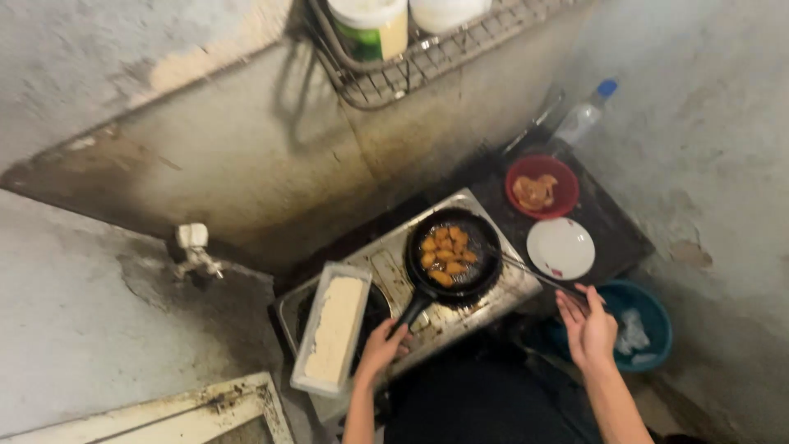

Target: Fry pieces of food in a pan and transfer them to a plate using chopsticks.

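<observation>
From my remote seat, the biggest thing I see is the stained grey wall (246,164) filling the frame from nine through twelve o'clock, with a wire rack (394,78) at twelve holding two tubs. Below centre sits the metal stove (460,316), tilted in view. To its three o'clock is a dark counter (608,222), and at four o'clock a blue bucket (653,321) sits lower down.

On the stove's seven-o'clock side lies a long white tray (333,329) filled with something pale. The black frying pan (454,256) sits on the burner at dead centre, holding golden-brown fried pieces (445,255). At two o'clock from the pan stands a red bowl (542,187) with more browned food, and just below it, at three o'clock, a white plate (560,248). A clear plastic bottle (583,119) with a blue cap stands at the counter's far edge.

My left hand (382,345), at six o'clock, is curled closed around the pan's handle. My right hand (588,325), at four o'clock, has its fingers loosely gathered on a thin metal utensil (534,275) whose far end reaches into the pan; how firmly it pinches I cannot tell.
</observation>
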